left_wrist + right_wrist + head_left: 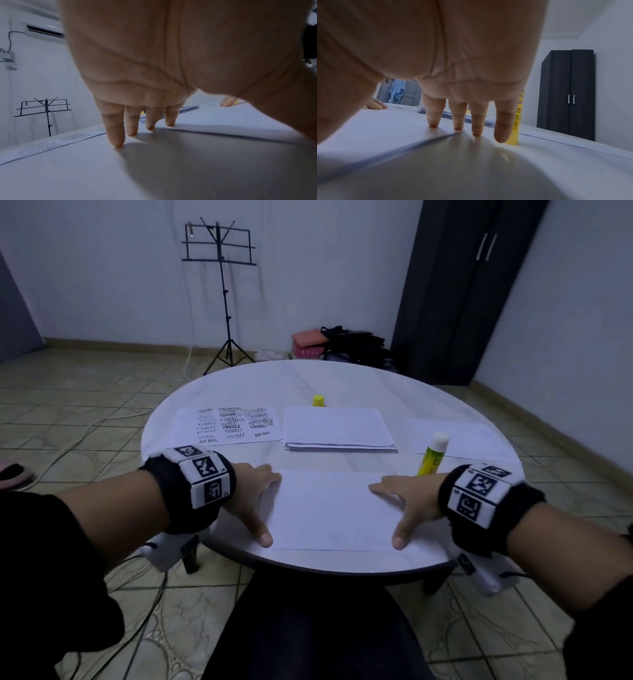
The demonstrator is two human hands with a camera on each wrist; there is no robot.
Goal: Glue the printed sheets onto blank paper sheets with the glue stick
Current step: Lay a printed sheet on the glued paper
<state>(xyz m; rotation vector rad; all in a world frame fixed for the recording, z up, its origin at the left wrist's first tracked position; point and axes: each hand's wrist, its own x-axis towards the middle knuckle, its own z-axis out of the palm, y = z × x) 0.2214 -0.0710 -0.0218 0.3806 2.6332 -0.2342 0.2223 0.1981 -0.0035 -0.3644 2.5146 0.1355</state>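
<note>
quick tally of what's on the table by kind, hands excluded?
Glue stick, uncapped, upright: 1
Yellow cap: 1
Printed sheet: 1
Paper stack: 1
Single blank sheets: 2, the near sheet under both hands and the far-right sheet
Total: 6

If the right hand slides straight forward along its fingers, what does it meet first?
The right hand points left, across the blank sheet, toward the left hand. Nothing stands between them, so the left hand probably comes first. The glue stick stays beside it.
</note>
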